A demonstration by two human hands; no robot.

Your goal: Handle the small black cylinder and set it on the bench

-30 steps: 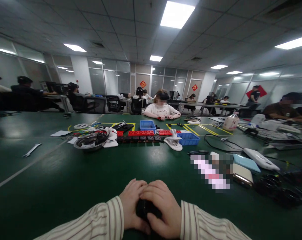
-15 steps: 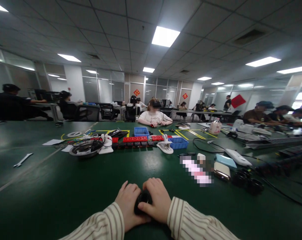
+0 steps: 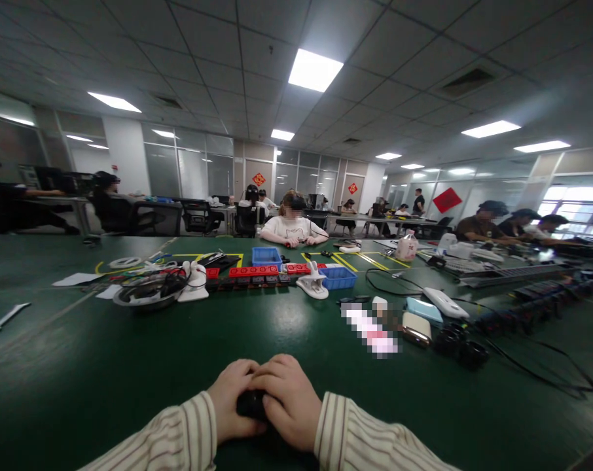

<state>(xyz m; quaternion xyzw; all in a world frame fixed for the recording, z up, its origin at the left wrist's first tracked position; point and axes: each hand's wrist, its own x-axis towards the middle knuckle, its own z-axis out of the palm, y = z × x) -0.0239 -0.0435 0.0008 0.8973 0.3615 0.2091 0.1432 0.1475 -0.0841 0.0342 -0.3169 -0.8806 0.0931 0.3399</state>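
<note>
Between my two hands is a small, dark, rounded black object, low over the green table at the near edge of the view. Curled around its left side is my left hand. My right hand covers it from the right and above, its fingers lapping over the left fingertips. Most of the object is hidden by the fingers, so its exact kind does not show. Both wrists are in striped cream sleeves.
On the green table lie a wrench, a metal bowl of cables, red and black power strips, blue bins, a white clamp, a gold-edged case and black rolls. A person sits opposite.
My right hand has closed further over the black object, and its fingers now overlap my left hand. The object's opening no longer shows. The whole view has shifted slightly.
</note>
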